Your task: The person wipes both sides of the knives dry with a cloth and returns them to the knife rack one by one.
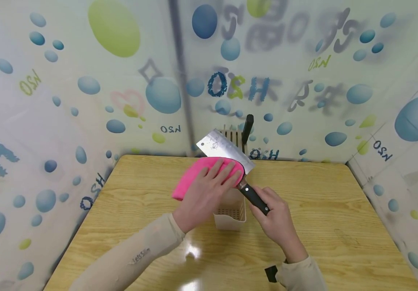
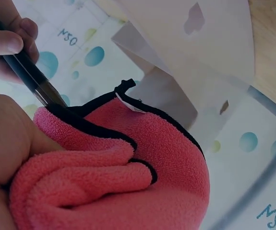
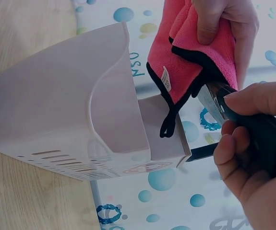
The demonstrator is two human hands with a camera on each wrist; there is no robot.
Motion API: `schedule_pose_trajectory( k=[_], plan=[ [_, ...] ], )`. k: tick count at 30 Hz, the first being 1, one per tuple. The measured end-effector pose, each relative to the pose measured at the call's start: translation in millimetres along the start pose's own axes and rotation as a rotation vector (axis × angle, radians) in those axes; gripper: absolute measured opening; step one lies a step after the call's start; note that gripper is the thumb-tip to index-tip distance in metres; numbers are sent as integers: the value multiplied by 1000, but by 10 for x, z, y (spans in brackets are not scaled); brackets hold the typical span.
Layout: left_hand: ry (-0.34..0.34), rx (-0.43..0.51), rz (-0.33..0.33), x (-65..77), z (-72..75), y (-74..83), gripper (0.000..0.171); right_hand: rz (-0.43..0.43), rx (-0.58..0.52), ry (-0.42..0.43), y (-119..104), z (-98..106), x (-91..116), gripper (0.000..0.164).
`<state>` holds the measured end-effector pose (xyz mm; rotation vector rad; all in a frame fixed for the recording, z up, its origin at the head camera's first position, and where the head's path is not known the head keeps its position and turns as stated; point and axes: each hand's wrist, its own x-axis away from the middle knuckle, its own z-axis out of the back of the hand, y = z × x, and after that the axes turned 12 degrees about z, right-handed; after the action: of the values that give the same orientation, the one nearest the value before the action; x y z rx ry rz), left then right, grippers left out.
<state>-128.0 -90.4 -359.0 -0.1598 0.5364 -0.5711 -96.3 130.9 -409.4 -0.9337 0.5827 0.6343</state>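
My right hand (image 1: 277, 220) grips the black riveted handle of a cleaver (image 1: 220, 145), its broad steel blade pointing up and to the left. My left hand (image 1: 206, 192) holds a folded pink cloth (image 1: 188, 180) against the blade close to the handle, thumb and fingers on opposite sides. In the left wrist view, the cloth (image 2: 176, 158) shows thick folds and a black edge, and it hides most of the blade. From the right wrist, a tag and a black loop hang from the cloth (image 3: 181, 76); the cleaver's handle (image 3: 253, 127) lies in my curled right fingers.
Below the hands, a pale plastic knife holder (image 1: 229, 223) with a slotted side stands on the wooden table (image 1: 139, 182). Behind the blade, a black-handled utensil (image 1: 247, 128) sticks up from its slotted rear part. A patterned curtain wall (image 1: 139, 133) borders the table's far edge.
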Motion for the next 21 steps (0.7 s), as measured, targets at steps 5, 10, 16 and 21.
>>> schedule_pose_trajectory(
  k=[5,10,16,21],
  plan=[
    [-7,11,20,-11,-28,-75,63,-2,-15,1,-4,3,4,39],
    [2,51,43,-22,-43,-150,60,0,-31,4,-8,9,13,40],
    [27,45,54,-40,-77,-238,56,13,-42,3,1,15,28,40],
    [30,48,68,-46,-94,-304,60,3,-57,-6,15,19,36,38]
  ],
)
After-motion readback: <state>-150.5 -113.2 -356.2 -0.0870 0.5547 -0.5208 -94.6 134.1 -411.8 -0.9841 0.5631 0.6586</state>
